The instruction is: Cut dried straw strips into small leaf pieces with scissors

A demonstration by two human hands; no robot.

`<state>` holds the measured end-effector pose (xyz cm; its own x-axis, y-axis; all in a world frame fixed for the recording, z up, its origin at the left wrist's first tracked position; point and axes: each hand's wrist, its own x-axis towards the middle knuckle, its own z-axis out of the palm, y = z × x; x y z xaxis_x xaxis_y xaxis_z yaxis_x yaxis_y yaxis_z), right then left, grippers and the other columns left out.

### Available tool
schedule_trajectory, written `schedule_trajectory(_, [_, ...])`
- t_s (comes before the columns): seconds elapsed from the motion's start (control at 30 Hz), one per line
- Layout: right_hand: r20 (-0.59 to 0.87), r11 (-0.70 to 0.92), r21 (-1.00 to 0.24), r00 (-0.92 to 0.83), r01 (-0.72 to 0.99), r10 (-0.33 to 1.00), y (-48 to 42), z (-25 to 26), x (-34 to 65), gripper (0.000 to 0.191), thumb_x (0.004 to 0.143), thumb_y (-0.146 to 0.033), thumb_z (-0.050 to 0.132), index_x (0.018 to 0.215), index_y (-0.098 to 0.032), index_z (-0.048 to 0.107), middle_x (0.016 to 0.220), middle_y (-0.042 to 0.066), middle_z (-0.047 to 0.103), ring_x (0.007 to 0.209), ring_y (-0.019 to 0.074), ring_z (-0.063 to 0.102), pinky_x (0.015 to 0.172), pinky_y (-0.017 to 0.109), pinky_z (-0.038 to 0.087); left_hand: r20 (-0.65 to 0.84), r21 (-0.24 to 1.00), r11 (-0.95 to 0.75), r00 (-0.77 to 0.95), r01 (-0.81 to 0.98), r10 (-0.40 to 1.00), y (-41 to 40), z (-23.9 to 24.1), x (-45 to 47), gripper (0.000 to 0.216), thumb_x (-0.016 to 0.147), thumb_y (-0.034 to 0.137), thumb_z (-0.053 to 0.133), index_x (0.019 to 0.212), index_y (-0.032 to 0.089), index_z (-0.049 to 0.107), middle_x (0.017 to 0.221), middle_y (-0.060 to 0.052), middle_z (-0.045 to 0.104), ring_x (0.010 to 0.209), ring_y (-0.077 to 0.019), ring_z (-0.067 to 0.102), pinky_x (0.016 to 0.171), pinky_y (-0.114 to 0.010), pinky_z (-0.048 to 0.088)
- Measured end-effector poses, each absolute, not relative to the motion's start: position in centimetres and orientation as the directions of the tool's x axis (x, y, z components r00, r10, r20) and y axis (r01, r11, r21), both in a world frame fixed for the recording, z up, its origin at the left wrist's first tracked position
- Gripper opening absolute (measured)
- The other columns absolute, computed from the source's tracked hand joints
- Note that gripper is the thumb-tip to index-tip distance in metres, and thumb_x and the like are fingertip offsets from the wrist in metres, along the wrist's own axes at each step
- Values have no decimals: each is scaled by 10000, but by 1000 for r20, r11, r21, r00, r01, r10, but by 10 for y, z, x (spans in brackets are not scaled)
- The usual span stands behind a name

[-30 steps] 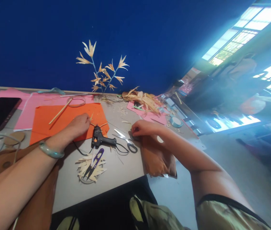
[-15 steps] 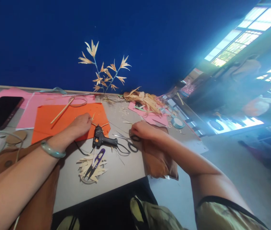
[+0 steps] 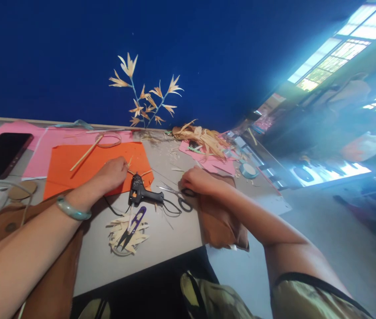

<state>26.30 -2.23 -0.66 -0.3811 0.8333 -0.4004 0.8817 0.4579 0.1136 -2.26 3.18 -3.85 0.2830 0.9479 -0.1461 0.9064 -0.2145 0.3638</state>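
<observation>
My left hand (image 3: 111, 173) rests closed on the orange paper sheet (image 3: 75, 166), its fingers pinching a small straw piece (image 3: 130, 171) beside the nozzle of the black glue gun (image 3: 143, 193). My right hand (image 3: 197, 180) lies closed over the handles of the grey scissors (image 3: 177, 197), whose blades point left. Purple thread snips (image 3: 132, 226) lie on a pile of cut straw strips (image 3: 126, 232) near the table's front edge.
A phone (image 3: 0, 153) lies far left on pink paper (image 3: 41, 146). A straw-leaf branch (image 3: 148, 99) stands against the blue wall. Loose husks (image 3: 201, 137), tape rolls (image 3: 247, 169) and a brown cloth (image 3: 221, 221) are to the right. A thin stick (image 3: 84, 153) lies on the orange sheet.
My right hand has moved slightly left onto the scissors' handles and closed over them. My left hand has stayed on the orange sheet.
</observation>
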Motion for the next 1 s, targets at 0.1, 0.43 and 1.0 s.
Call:
schedule_trajectory(0.1, [-377,461,180,-371,869,849,-16,-13,262,236,866,-195,483,839,-112,702,900,143,726,855,226,643,776,309,329,-156,350,-213,282,912,947,32,-39,-22,305,872,261,320,954,154,593,899,-125,673,853,-250,625,687,-321,433])
schedule_trajectory(0.43, [-279,389,221,-325,894,904,34,-32,268,293,903,-197,420,951,-42,665,989,238,683,919,281,628,787,330,353,-171,314,-227,290,922,942,31,-35,-22,304,886,246,307,970,151,583,946,-131,681,890,-246,632,694,-311,432])
schedule_trajectory(1.0, [-152,294,-142,-315,945,937,55,-26,286,185,770,-173,642,944,-127,688,817,33,728,693,112,634,610,175,405,-182,335,-225,297,915,937,34,-39,-22,317,889,228,307,1007,125,583,958,-138,674,897,-245,626,705,-312,424])
